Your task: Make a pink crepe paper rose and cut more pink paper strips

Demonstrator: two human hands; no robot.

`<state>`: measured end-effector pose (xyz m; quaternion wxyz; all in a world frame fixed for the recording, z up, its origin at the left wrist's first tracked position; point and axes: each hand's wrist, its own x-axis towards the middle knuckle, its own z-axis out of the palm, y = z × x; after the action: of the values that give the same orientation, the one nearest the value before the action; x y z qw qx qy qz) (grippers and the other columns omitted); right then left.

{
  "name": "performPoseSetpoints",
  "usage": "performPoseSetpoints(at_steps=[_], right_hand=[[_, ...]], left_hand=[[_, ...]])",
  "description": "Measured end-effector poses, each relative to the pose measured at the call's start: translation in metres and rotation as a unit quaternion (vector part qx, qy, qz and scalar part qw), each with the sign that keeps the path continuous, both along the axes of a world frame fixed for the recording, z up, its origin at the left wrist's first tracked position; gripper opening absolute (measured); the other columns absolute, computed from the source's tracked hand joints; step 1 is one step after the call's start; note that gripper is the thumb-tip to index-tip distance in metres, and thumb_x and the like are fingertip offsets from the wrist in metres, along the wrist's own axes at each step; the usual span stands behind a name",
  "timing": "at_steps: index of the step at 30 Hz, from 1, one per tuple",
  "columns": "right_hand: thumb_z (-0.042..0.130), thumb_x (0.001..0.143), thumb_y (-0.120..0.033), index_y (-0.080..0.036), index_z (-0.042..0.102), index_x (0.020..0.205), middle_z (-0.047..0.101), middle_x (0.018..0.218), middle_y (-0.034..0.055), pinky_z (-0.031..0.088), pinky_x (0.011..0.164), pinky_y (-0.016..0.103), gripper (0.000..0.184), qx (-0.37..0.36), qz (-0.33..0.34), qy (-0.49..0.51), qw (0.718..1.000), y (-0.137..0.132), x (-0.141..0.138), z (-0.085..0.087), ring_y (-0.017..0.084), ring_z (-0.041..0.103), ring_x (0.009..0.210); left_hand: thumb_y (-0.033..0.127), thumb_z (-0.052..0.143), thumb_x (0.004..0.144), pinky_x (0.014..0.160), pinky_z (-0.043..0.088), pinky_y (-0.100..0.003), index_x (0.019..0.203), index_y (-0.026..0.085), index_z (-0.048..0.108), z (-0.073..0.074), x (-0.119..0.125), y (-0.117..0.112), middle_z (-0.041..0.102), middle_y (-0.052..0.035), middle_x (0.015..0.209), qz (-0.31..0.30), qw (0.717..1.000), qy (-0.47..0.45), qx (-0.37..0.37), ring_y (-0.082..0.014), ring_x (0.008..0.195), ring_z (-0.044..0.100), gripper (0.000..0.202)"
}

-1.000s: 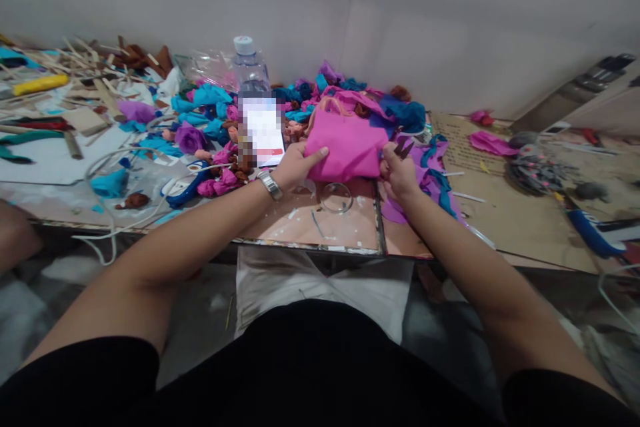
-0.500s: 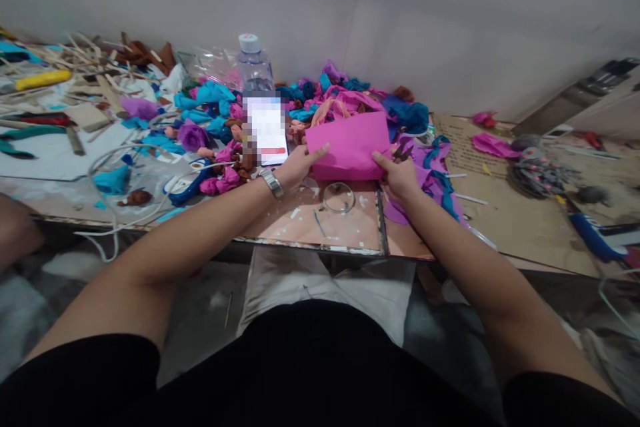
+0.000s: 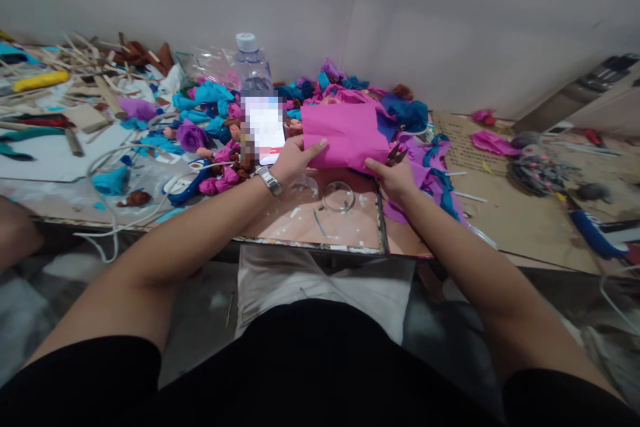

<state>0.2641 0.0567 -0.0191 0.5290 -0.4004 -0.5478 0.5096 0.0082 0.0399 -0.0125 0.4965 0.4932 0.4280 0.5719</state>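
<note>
A bright pink sheet of crepe-like paper (image 3: 345, 133) is stretched between my two hands above the table. My left hand (image 3: 297, 157) pinches its left edge, thumb on top. At the lower right corner, my right hand (image 3: 393, 173) grips the paper between thumb and fingers. Dark pointed blades, like those of small scissors (image 3: 397, 155), stick up at the right hand's fingers; their handles are hidden. Below the paper, a clear round dish or ring (image 3: 339, 197) lies on the tabletop. A lit phone (image 3: 265, 130) stands just beyond my left hand.
Behind the phone is a clear bottle (image 3: 253, 67). Crumpled blue, purple and pink paper flowers (image 3: 200, 127) crowd the left and back. Farther left are wood sticks and green-handled pliers (image 3: 30, 137). Cardboard (image 3: 493, 213) covers the right side. A white cable (image 3: 115, 227) hangs over the front edge.
The pink paper has shifted slightly left and toward me at its right side, with its lower right corner now creased. Both hands keep hold of it, and the right hand has moved slightly left.
</note>
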Motion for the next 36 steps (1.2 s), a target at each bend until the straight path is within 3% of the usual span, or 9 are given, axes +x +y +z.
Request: performPoseSetpoints(at_steps=[6,12,16,20,24,28,32,34,36], right_hand=[[0.098,0.062,-0.051,-0.021,0.076,0.105,0.078,0.115,0.0032,0.061,0.106,0.037,0.057,0.025,-0.032,0.059,0.997,0.015,0.007,-0.006,0.018,0.075,0.104],[0.095,0.065,-0.057,-0.02,0.074,0.096,0.074,0.094,0.0013,0.063,0.084,0.029,0.053,0.036,-0.039,0.025,0.998,0.015,0.01,-0.006,0.014,0.069,0.082],[0.094,0.066,-0.061,-0.019,0.07,0.084,0.066,0.079,-0.0007,0.057,0.072,0.024,0.052,0.062,-0.056,-0.01,0.996,0.014,0.01,-0.002,0.011,0.06,0.07],[0.094,0.065,-0.062,-0.02,0.073,0.091,0.073,0.09,0.0027,0.061,0.082,0.029,0.054,0.066,-0.048,-0.009,0.997,0.01,0.01,0.004,0.014,0.066,0.081],[0.102,0.055,-0.047,-0.02,0.076,0.107,0.077,0.115,0.0069,0.062,0.103,0.039,0.064,0.058,0.001,-0.038,0.998,0.003,0.009,0.009,0.022,0.072,0.104],[0.102,0.056,-0.046,-0.021,0.075,0.106,0.077,0.114,0.0059,0.062,0.106,0.042,0.062,0.033,0.01,0.015,0.999,0.003,0.006,0.012,0.023,0.074,0.107],[0.103,0.047,-0.05,-0.02,0.073,0.104,0.078,0.11,0.0047,0.066,0.095,0.039,0.07,-0.022,-0.004,0.1,0.995,0.008,0.003,0.018,0.023,0.076,0.098],[0.103,0.043,-0.053,-0.02,0.072,0.104,0.078,0.105,0.004,0.067,0.084,0.036,0.076,-0.048,-0.016,0.116,0.992,0.009,0.003,0.02,0.021,0.075,0.088],[0.103,0.039,-0.06,-0.02,0.069,0.099,0.076,0.092,0.0016,0.064,0.068,0.031,0.079,-0.07,-0.029,0.118,0.99,0.009,0.005,0.02,0.016,0.07,0.072]], left_hand=[[0.069,0.087,0.068,0.08,0.06,-0.023,0.104,0.012,0.077,0.008,-0.001,-0.006,0.079,-0.0091,0.103,-0.03,0.995,0.052,0.084,-0.0109,0.085,0.069,0.068],[0.072,0.082,0.073,0.07,0.054,-0.023,0.092,0.013,0.079,0.017,-0.001,-0.01,0.075,-0.0055,0.085,0.075,0.985,0.08,0.136,-0.01,0.074,0.064,0.061],[0.069,0.079,0.079,0.075,0.053,-0.023,0.092,0.016,0.079,0.02,-0.004,-0.01,0.074,-0.0047,0.087,0.118,0.973,0.096,0.172,-0.0097,0.079,0.062,0.055],[0.068,0.077,0.081,0.083,0.053,-0.025,0.09,0.017,0.079,0.019,-0.005,-0.01,0.074,-0.0049,0.088,0.131,0.967,0.106,0.19,-0.0103,0.082,0.062,0.052],[0.069,0.077,0.081,0.079,0.052,-0.024,0.092,0.017,0.079,0.019,-0.005,-0.009,0.074,-0.0044,0.088,0.14,0.967,0.093,0.189,-0.0102,0.081,0.062,0.053],[0.067,0.082,0.077,0.088,0.055,-0.026,0.106,0.017,0.078,0.018,-0.006,-0.008,0.077,-0.0082,0.106,0.077,0.975,0.089,0.186,-0.0143,0.094,0.069,0.058],[0.063,0.086,0.074,0.088,0.054,-0.026,0.121,0.018,0.077,0.009,-0.007,-0.008,0.076,-0.0106,0.12,-0.046,0.964,0.209,0.155,-0.0178,0.103,0.07,0.065],[0.063,0.08,0.079,0.081,0.051,-0.025,0.109,0.017,0.08,0.005,-0.006,-0.009,0.078,-0.0085,0.108,-0.075,0.947,0.27,0.154,-0.0156,0.094,0.068,0.055],[0.067,0.073,0.083,0.069,0.043,-0.023,0.086,0.014,0.078,0.003,-0.005,-0.009,0.073,-0.0048,0.082,-0.071,0.945,0.283,0.147,-0.011,0.075,0.06,0.053]])
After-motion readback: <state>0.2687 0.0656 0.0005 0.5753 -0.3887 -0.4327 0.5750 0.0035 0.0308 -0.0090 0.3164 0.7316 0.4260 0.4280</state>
